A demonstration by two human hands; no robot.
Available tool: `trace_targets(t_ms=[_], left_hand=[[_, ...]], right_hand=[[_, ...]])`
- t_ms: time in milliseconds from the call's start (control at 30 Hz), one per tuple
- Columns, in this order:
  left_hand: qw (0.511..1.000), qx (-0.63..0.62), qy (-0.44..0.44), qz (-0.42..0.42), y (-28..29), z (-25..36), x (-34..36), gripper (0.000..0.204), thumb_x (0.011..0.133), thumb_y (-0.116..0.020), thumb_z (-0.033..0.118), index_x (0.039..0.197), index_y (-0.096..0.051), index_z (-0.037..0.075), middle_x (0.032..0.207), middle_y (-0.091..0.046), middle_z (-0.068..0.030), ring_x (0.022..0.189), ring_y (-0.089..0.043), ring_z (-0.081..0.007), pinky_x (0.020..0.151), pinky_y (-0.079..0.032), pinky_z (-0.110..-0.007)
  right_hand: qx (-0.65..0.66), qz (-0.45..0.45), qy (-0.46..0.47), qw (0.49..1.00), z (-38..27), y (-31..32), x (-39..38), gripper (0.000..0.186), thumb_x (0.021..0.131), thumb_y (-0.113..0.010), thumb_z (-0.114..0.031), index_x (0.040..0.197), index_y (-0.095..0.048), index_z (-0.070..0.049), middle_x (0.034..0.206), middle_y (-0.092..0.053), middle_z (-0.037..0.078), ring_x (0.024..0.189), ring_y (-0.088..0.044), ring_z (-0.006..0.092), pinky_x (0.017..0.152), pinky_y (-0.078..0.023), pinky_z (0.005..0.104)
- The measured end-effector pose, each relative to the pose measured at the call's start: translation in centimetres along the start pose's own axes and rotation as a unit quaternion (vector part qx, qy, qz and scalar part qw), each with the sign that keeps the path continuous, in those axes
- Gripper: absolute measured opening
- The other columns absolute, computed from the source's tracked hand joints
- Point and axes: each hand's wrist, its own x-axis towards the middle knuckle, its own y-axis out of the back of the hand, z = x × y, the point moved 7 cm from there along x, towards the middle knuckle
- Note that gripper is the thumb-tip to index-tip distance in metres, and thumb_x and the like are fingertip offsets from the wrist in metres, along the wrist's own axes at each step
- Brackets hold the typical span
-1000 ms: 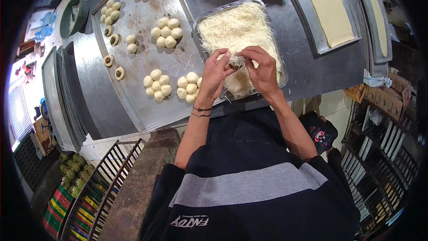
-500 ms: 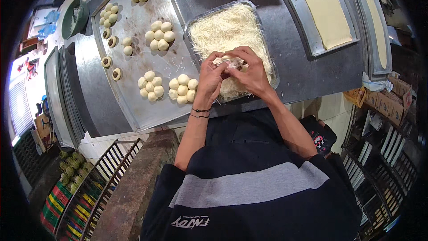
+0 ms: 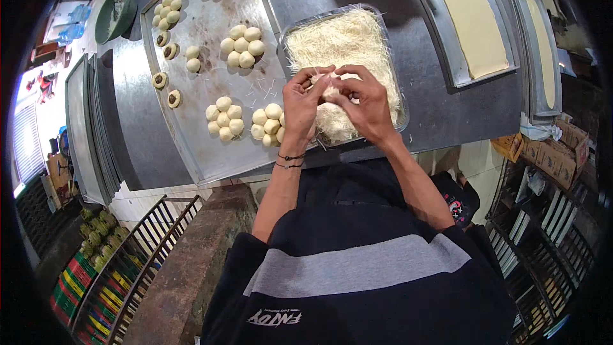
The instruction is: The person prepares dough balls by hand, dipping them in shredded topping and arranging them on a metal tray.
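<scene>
Between my two hands is a piece of pale dough, its edges pinched up by my fingertips. My left hand, with dark bracelets at the wrist, grips its left side, and my right hand closes on its right side. Both hover over the near part of a clear tub full of shredded cheese. To the left, a metal tray bears clusters of dough balls. Several flattened dough pieces with dark filling lie along its left side. The fingers partly hide the held dough.
Long trays with flat dough sheets lie on the right of the dark metal table. A green basin stands at the far left, above stacked trays. Metal racks and cardboard boxes are near the floor.
Dark filling showed in the dough between my hands before; now pale dough covers it as my fingers pinch its edges together. The view has shifted slightly, moving the table items right.
</scene>
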Motion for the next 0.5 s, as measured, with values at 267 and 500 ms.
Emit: trace_targets(t_ms=[267, 500], left_hand=[[0.967, 0.141, -0.130, -0.167, -2.3, 4.0, -2.7, 0.046, 0.110, -0.053, 0.030, 0.143, -0.058, -0.003, 0.155, -0.051, -0.0193, 0.148, -0.043, -0.0275, 0.120, -0.036, -0.042], [0.978, 0.136, -0.155, 0.012, 0.5, 4.8, -2.1, 0.055, 0.108, -0.055, 0.008, 0.159, -0.035, 0.003, 0.122, -0.073, -0.0210, 0.106, -0.072, -0.0193, 0.091, -0.056, -0.028]], right_hand=[[0.298, -0.068, -0.189, 0.933, 1.1, -1.1, 1.3, 0.021, 0.092, -0.078, -0.004, 0.076, -0.066, 0.001, 0.099, -0.068, 0.004, 0.079, -0.060, 0.0054, 0.071, -0.055, 0.0228], [0.171, -0.087, -0.103, 0.976, -0.8, -3.1, 1.2, 0.013, 0.085, -0.081, -0.001, 0.096, -0.075, 0.002, 0.104, -0.066, 0.002, 0.078, -0.060, 0.0069, 0.070, -0.052, 0.0257]])
